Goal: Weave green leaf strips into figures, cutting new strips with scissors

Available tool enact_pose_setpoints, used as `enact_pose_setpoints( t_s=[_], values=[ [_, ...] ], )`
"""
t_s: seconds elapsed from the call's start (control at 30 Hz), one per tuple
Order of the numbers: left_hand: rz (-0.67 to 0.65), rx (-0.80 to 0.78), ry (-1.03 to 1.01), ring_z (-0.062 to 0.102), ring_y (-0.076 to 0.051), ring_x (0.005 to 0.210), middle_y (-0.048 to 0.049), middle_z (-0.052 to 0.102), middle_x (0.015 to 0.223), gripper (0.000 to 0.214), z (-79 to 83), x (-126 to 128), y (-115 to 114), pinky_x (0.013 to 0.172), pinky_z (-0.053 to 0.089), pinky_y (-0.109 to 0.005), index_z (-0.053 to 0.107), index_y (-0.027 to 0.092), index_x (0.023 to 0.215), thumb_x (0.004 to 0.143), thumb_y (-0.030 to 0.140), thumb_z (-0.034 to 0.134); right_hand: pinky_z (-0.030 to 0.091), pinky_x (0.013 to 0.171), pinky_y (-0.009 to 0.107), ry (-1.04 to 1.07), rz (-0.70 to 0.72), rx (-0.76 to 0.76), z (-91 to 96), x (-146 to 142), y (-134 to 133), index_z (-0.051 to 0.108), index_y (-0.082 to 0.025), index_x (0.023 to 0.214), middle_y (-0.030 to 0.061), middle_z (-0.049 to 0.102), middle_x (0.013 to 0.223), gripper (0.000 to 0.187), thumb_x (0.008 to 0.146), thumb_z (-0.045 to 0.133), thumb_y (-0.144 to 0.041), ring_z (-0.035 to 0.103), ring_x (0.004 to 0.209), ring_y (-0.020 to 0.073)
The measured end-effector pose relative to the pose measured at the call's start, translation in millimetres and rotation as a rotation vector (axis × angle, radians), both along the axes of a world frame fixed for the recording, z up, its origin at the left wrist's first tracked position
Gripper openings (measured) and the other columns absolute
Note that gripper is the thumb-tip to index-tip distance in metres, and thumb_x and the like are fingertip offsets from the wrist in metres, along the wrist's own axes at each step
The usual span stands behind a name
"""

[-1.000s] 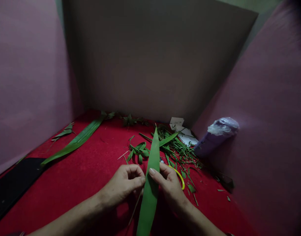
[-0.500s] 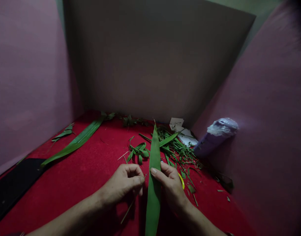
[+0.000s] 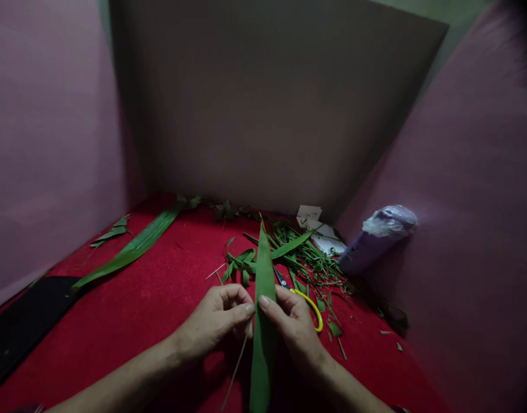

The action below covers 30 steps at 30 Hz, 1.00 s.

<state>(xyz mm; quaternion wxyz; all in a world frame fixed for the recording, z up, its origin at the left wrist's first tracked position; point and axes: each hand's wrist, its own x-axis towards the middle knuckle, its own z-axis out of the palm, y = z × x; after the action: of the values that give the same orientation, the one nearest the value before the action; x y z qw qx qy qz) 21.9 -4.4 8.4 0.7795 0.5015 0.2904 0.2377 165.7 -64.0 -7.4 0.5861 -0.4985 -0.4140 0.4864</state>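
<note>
A long green leaf (image 3: 263, 321) stands lengthwise between my hands, its tip pointing away from me. My right hand (image 3: 291, 330) pinches its right edge with thumb and fingers. My left hand (image 3: 216, 324) is closed in a pinch at the leaf's left edge, and a thin pale midrib strip (image 3: 236, 367) trails down from its fingers. Yellow-handled scissors (image 3: 309, 304) lie on the red cloth (image 3: 151, 304) just beyond my right hand.
A pile of green leaf cuttings (image 3: 310, 258) lies behind the scissors. Another long leaf (image 3: 130, 249) rests at the left, beside a black flat object (image 3: 22, 321). A purple wrapped cylinder (image 3: 375, 238) leans at the right wall. White paper scraps (image 3: 315, 221) sit at the back.
The leaf's tip has swung slightly left and my hands have closed together on it again; the scissors' yellow handle shows more than half a second ago.
</note>
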Motion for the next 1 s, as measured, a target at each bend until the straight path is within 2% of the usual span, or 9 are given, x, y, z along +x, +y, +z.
enact_pose_setpoints(
  t_s=[0.23,0.43,0.67,0.87,1.0],
  values=[
    [-0.051,-0.004,0.033,0.048,-0.009,0.045,-0.0017,0.061,0.053,0.028,-6.4,-0.7,3.0,0.046,0.032,-0.019,0.053,0.015,0.066,0.070,0.038,0.067,0.038,0.047,0.020,0.068,-0.014,-0.035,0.9,-1.2,0.5,0.060,-0.015,0.072,-0.0027,0.053,0.057,0.026,0.073,0.066,-0.039,0.046,0.048,0.0090],
    [-0.043,0.007,0.104,0.042,-0.007,0.038,-0.0002,0.059,0.049,0.025,-2.8,-1.3,2.2,0.040,0.027,-0.018,0.050,0.016,0.065,0.071,0.036,0.065,0.031,0.042,0.017,0.055,-0.125,-0.072,3.0,3.9,2.4,0.054,-0.015,0.062,-0.0064,0.043,0.050,0.027,0.069,0.069,-0.037,0.036,0.044,0.0062],
    [-0.037,0.020,0.057,0.052,-0.010,0.048,-0.0037,0.063,0.057,0.028,0.2,1.9,1.9,0.050,0.038,-0.020,0.052,0.014,0.073,0.071,0.038,0.067,0.030,0.039,0.017,-0.013,-0.052,-0.080,1.9,3.4,1.2,0.059,-0.013,0.067,-0.0049,0.047,0.050,0.026,0.071,0.067,-0.038,0.037,0.042,0.0060],
    [0.038,-0.006,0.025,0.047,-0.007,0.041,0.0028,0.055,0.049,0.031,-4.2,1.2,3.0,0.043,0.033,-0.018,0.048,0.016,0.067,0.068,0.039,0.069,0.038,0.046,0.018,0.011,0.067,-0.065,-3.6,-2.9,-1.0,0.062,-0.012,0.073,-0.0011,0.056,0.058,0.028,0.073,0.067,-0.039,0.047,0.049,0.0080],
    [0.007,-0.040,0.031,0.046,-0.007,0.039,0.0018,0.056,0.047,0.032,-7.4,0.4,3.1,0.042,0.031,-0.017,0.050,0.015,0.064,0.068,0.040,0.069,0.039,0.049,0.017,-0.005,0.079,-0.026,-4.9,-3.4,1.7,0.063,-0.013,0.078,-0.0020,0.054,0.061,0.028,0.075,0.065,-0.040,0.047,0.053,0.0076]
  ],
)
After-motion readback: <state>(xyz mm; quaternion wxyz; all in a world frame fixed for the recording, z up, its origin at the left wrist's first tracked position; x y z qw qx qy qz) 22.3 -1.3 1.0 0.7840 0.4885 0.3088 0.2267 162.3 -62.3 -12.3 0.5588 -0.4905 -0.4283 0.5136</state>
